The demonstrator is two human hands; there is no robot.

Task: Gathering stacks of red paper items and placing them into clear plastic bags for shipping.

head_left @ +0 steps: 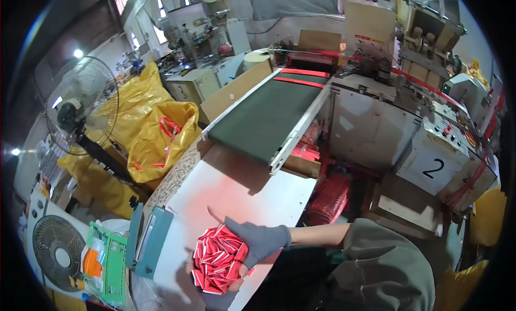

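Note:
A thick bundle of small flat red packets with white edges (219, 259) is held over the white tabletop (293, 192). My right hand (258, 238), in a grey glove with bare fingertips, presses on the bundle's right side, its thumb or a finger pointing up and left. Below the bundle, my left hand (217, 299) cups it from underneath. Most of the left hand is hidden by the packets, though some grey glove shows.
Beyond the tabletop a dark green conveyor belt (269, 106) carries red strips (299, 81). To the left are a yellow sack (185, 123) with red pieces, a standing fan (80, 106), a green basket (113, 268) and a blue-grey device (153, 241). A machine control box (432, 155) stands right.

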